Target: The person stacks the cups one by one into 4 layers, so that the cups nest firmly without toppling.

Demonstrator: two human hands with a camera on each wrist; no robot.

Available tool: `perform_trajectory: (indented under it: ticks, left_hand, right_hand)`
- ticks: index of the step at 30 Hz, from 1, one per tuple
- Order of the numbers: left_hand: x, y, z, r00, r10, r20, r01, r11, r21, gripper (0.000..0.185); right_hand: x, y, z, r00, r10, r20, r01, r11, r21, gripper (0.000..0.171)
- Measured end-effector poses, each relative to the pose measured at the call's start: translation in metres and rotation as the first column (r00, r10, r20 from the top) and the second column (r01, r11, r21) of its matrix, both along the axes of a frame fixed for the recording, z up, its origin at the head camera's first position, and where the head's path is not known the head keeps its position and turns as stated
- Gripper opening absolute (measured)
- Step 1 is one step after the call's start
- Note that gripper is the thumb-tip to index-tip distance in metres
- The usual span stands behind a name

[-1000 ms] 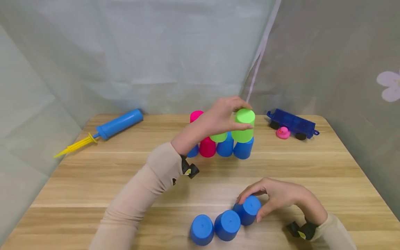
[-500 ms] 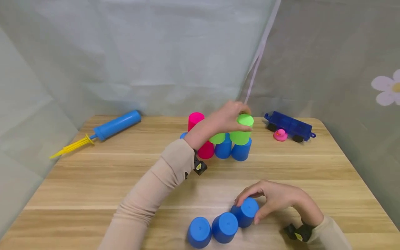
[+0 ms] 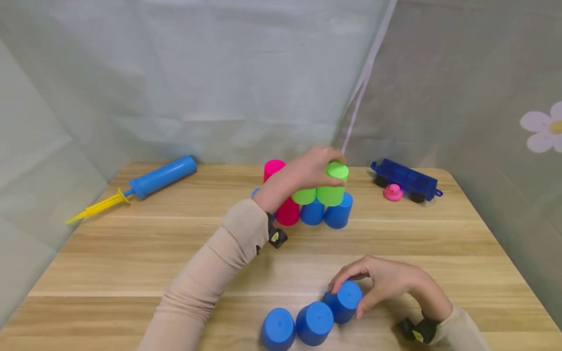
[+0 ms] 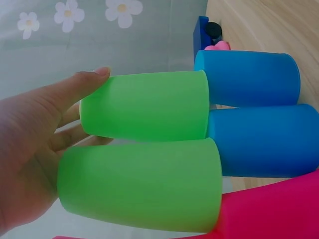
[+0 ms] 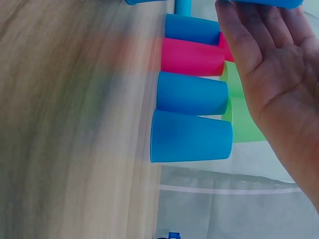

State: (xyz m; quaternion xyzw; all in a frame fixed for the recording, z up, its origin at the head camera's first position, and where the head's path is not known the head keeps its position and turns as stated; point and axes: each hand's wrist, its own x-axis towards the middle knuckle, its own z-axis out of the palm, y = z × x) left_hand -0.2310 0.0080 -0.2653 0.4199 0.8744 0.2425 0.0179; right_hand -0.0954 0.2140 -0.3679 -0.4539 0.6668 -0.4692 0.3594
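My left hand grips an upside-down light green cup by its upper end, thumb on the near side. In the left wrist view that cup's rim bears on the ends of two blue cups, beside a second green cup. The lower row also has a red-pink cup; a pink cup stands on the upper row, partly behind my wrist. Nearer me, my right hand holds an upside-down blue cup between thumb and fingers, at the right end of three.
Two more blue cups stand at the near edge, left of the right hand. A blue pump with a yellow nozzle lies far left on the wooden table. A blue toy wagon and a pink duck are far right.
The left hand has shifted the green cup leftward, from over the right-end blue cup to beside the other green cup. The right hand keeps its hold; the view has tilted slightly.
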Motion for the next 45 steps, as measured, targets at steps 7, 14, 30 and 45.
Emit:
perform_trajectory:
  ticks: [7, 14, 30, 45]
  left_hand:
    - [-0.001, -0.002, -0.001, 1.000, 0.012, -0.006, -0.012, 1.000, -0.010, 0.040]
    - [0.003, -0.005, 0.002, 0.997, 0.046, -0.067, -0.051, 0.997, -0.063, 0.051]
    - [0.063, -0.074, -0.007, 0.986, 0.121, -0.117, -0.063, 0.909, 0.413, 0.048]
    - [0.160, -0.115, -0.080, 0.981, -0.011, 0.194, -0.073, 0.904, 0.420, 0.055]
  right_hand:
    - [-0.001, 0.001, -0.001, 1.000, -0.004, 0.012, 0.004, 1.000, 0.008, 0.039]
    - [-0.004, 0.002, -0.001, 1.000, 0.004, 0.002, -0.004, 1.000, 0.002, 0.039]
    - [-0.008, 0.003, 0.001, 1.000, -0.006, 0.016, 0.005, 0.999, 0.038, 0.039]
    - [-0.001, 0.004, 0.014, 0.994, -0.006, -0.112, 0.022, 0.990, 0.141, 0.045]
